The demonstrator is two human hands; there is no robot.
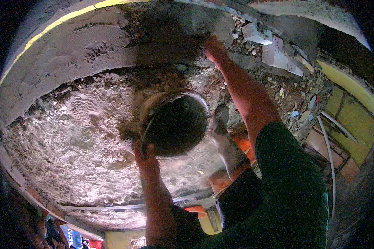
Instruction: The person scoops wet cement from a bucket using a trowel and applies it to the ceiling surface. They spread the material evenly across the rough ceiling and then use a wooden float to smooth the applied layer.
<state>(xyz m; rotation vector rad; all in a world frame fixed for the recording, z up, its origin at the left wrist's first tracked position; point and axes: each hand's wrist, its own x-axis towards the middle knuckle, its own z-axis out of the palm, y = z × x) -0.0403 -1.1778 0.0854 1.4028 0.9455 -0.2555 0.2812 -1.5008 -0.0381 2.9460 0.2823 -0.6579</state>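
A round bucket [153, 104] with a dark inside rests on the rough, dusty ground, tilted so that its mouth shows. On its near left side my left hand [144, 152] is closed around the curved handle or rim; which of the two, I cannot tell. My right arm stretches far forward. At its end my right hand [215, 49] is closed in front of a dark, damp-looking patch [166, 37] on the grey plastered ledge. Shadow hides whatever its fingers hold. A dusty foot and shin [222, 143] are just right of the bucket.
Pale broken blocks [275, 54] and loose rubble [286, 89] lie at the far right. A thin white pipe [329, 153] runs down beside yellow boards [345, 116]. Something orange [242, 145] sits behind my leg. Colourful cloth [74, 237] shows at the lower left.
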